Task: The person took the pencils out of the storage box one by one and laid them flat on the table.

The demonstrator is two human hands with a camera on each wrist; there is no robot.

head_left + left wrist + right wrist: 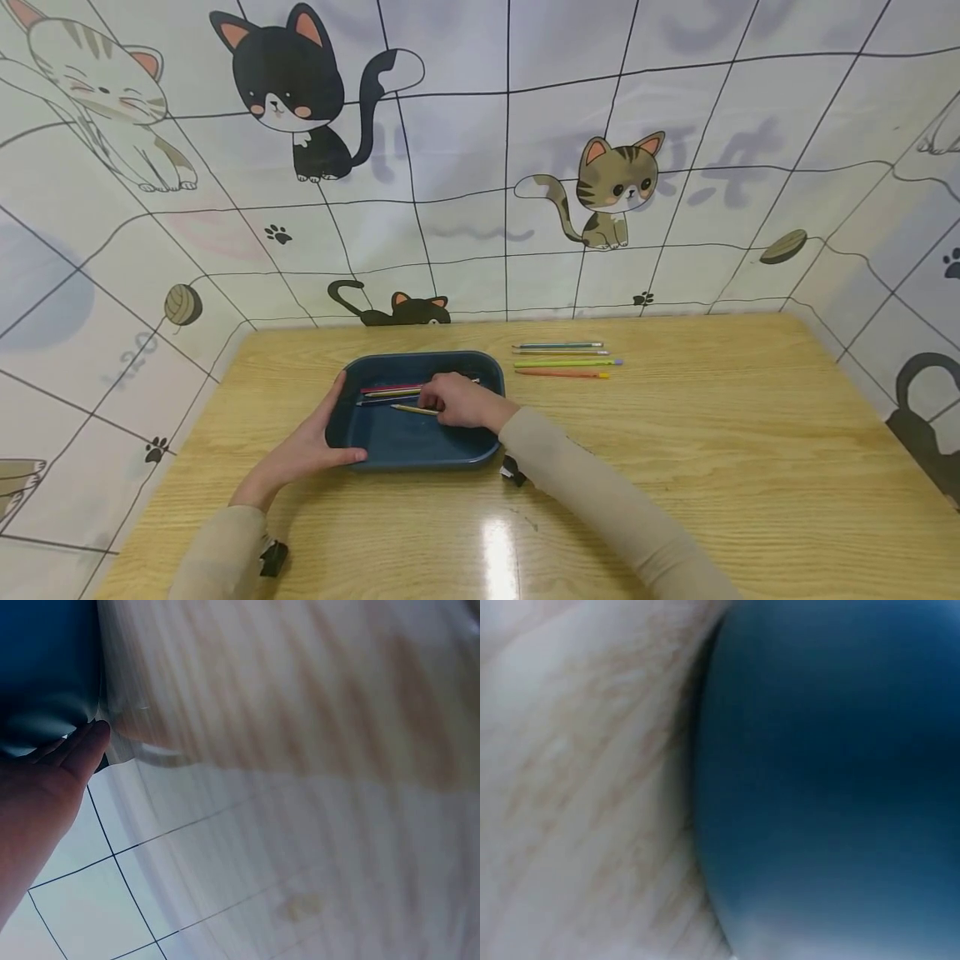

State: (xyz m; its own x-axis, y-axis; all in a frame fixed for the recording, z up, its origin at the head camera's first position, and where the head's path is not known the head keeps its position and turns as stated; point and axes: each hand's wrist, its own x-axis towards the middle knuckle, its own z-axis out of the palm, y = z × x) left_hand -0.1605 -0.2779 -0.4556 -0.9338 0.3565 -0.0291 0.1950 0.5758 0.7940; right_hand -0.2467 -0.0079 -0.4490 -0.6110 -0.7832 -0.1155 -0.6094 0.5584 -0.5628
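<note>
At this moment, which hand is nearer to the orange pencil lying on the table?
The right hand. It is inside the blue tray, to the left of the orange pencil. The left hand is at the tray's left side, farther away.

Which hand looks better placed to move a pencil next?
Probably the right hand: it reaches inside the blue tray, seems to pinch a yellow pencil, and is nearer the row of pencils on the table. The left hand touches the tray's left side.
</note>
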